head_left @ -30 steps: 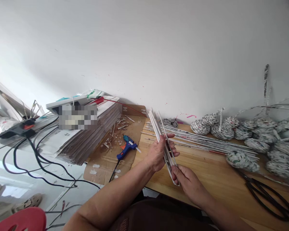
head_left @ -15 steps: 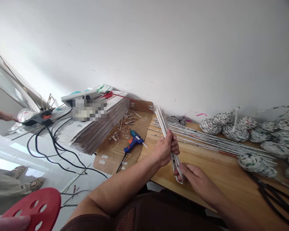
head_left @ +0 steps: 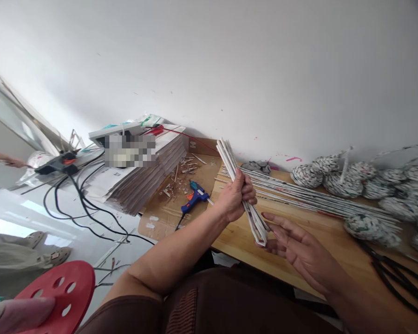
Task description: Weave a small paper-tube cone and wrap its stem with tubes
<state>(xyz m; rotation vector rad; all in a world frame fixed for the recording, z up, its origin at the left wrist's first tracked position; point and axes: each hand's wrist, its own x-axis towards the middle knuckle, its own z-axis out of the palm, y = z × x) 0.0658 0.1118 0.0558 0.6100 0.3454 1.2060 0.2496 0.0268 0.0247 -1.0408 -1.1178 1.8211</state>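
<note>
My left hand (head_left: 237, 195) is wrapped round the middle of a bundle of folded rolled-newspaper sticks (head_left: 256, 225), held tilted over the wooden table (head_left: 237, 246). Their loose ends point up toward the wall, and the bent ends hang at the lower right. Beside those bent ends is my right hand (head_left: 304, 253), its fingers apart; the fingertips are at the bundle, and whether they touch it I cannot tell. Behind my hands, long rolled-newspaper sticks (head_left: 310, 197) lie in a row on the table.
Several woven paper balls (head_left: 305, 176) sit at the right, with black scissors (head_left: 397, 276) in front. A blue glue gun (head_left: 195, 199) lies on cardboard (head_left: 163, 217) beside a stack of paper sheets (head_left: 142, 178). Cables (head_left: 83, 211), a red stool (head_left: 80, 283) and another person's hand (head_left: 12, 161) are leftward.
My right hand has opened from its pinch on the bundle's lower end, its fingers now spread. The left hand, still gripping the bundle, sits slightly higher in view.
</note>
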